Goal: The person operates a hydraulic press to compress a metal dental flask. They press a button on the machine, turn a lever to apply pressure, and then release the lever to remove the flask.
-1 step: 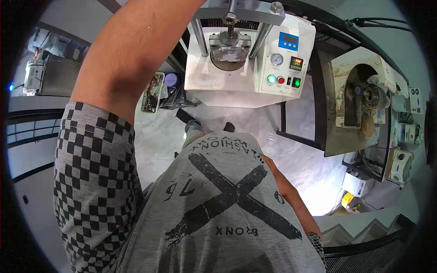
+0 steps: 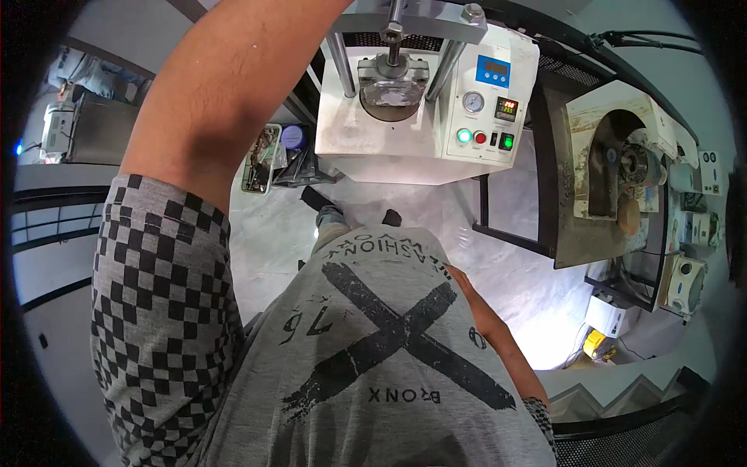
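Observation:
My left forearm (image 2: 218, 109) reaches up past the top edge of the view, beside a white press machine (image 2: 377, 148); my left hand is out of sight. The press has steel posts, a top plate (image 2: 436, 19), a metal block (image 2: 393, 82) under a threaded shaft, and a control panel (image 2: 490, 101) with a round gauge, displays and lit buttons. My right arm hangs down on the right, and my right hand (image 2: 459, 280) is mostly hidden behind my grey printed shirt (image 2: 373, 350), so its fingers do not show.
A dark stand (image 2: 556, 187) at right carries a stained white machine with a recessed opening (image 2: 615, 163). A parts tray (image 2: 261, 159) and a purple-lidded container (image 2: 292, 137) sit left of the press. Below are the marble-look floor (image 2: 412, 202), white units (image 2: 611, 315) and a yellow object (image 2: 597, 342).

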The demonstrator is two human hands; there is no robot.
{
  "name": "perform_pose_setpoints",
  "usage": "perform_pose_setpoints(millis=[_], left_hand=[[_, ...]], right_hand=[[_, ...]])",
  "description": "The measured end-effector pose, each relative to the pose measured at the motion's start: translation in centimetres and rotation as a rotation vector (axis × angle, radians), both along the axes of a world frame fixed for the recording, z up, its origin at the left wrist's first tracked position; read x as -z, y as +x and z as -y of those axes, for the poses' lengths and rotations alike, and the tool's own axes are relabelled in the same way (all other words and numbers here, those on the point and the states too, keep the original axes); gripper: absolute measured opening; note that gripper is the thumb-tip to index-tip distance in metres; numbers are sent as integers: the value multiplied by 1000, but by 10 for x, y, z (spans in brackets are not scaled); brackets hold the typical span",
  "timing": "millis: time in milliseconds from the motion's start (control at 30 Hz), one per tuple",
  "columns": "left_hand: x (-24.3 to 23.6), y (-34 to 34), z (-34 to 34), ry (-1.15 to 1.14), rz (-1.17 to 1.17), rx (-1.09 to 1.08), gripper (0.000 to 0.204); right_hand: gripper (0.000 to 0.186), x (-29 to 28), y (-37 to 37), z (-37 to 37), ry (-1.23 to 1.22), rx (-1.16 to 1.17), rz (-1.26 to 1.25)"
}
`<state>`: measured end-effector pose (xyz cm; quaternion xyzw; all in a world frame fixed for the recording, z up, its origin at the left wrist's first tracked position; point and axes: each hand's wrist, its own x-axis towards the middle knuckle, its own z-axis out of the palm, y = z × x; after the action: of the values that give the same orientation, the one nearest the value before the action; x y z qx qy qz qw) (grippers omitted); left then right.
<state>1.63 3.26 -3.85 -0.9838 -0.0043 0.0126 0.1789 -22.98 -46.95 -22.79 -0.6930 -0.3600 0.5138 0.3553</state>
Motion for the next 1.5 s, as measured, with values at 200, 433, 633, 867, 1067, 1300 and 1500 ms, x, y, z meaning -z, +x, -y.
perform_pose_setpoints(millis=[200, 433, 633, 867, 1067, 1300, 1500], left_hand=[[2, 5, -1, 47, -17, 36, 38], [-3, -5, 8, -93, 15, -166, 40], [-16, -30, 28, -193, 131, -268, 49], [-15, -75, 61, -223, 634, -224, 64], [-23, -63, 53, -246, 410, -201, 54], [-22, -60, 52, -176, 358, -204, 51], [-22, -57, 47, -159, 299, -197, 53]], right_hand=[[108, 3, 1, 1, 63, -2, 17], [105, 4, 0, 3, 86, 29, 64], [107, 3, 2, 7, 75, 12, 56], [103, 5, 6, 7, 68, 25, 8], [92, 1, 7, 7, 53, -1, 61], [91, 3, 3, 10, 11, 47, -2], [96, 9, 3, 12, 44, 28, 17]])
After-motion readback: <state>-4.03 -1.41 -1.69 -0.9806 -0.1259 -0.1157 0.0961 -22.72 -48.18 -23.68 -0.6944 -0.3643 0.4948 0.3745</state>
